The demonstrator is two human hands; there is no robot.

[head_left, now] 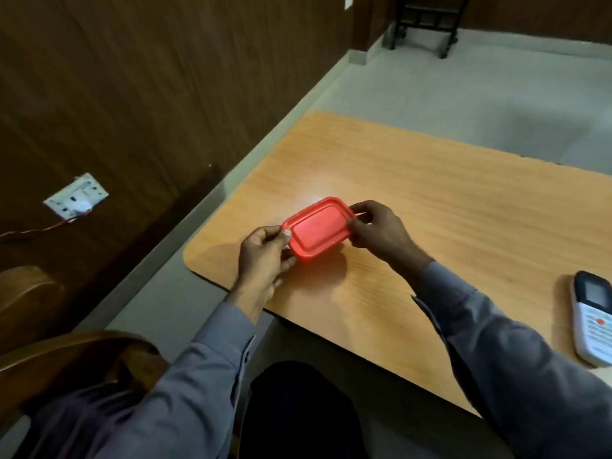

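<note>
A small rectangular box with a red lid (317, 229) is held just above the wooden table (430, 200), near its left end. My left hand (265, 256) grips the box's near-left corner, thumb on the lid's rim. My right hand (377, 231) pinches the box's right end, fingers curled over the rim. The lid lies flat on the box. The body of the box under the lid is mostly hidden by my fingers.
A white remote control (592, 321) lies at the table's right edge. A wooden chair arm (66, 346) is at my left. A wall socket (76, 200) with a plugged-in wire sits on the brown panelled wall. A dark chair frame (427, 24) stands on the far floor.
</note>
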